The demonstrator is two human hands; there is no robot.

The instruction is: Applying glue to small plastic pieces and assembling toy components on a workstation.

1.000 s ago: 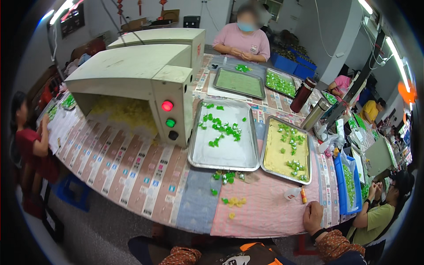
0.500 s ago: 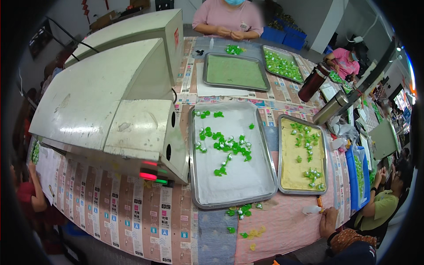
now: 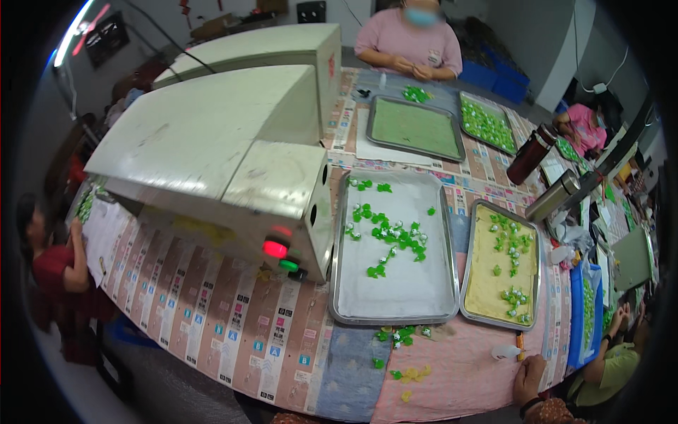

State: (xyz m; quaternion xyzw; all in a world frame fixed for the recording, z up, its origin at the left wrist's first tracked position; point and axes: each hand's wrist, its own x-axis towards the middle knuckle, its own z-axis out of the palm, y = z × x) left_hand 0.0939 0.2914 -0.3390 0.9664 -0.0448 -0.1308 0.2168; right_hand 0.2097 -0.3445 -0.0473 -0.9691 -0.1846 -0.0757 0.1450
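Plainly, with the white-lined tray (image 3: pixel 395 297) as landmark, the right hand (image 3: pixel 530 378) is rested on the edge of the surface (image 3: pixel 212 311), below the tray and to its right. Its fingers are curled; whether anything is clasped cannot be told. The state of the left fingers cannot be told either, only a patterned sleeve (image 3: pixel 293 418) being shown well below the tray.

Just beyond the right hand, below and right of the tray, a small white bottle (image 3: pixel 504 351) and an orange tube (image 3: pixel 520 344) are laid close together; any lettering on them is too small to be read. Yellow pieces (image 3: pixel 415 374) are scattered below the tray. Left of it, the surface's covering is printed with striped panels, dark characters and blue squares bearing single letters.

Green clusters are spread on the tray's lining. A yellow-lined tray (image 3: pixel 487 283) is set to its right, and a pale machine (image 3: pixel 205 141) with glowing red and green buttons to its left. Beyond it, a small printed patch is worn on the shirt of a person in pink (image 3: pixel 406 46).
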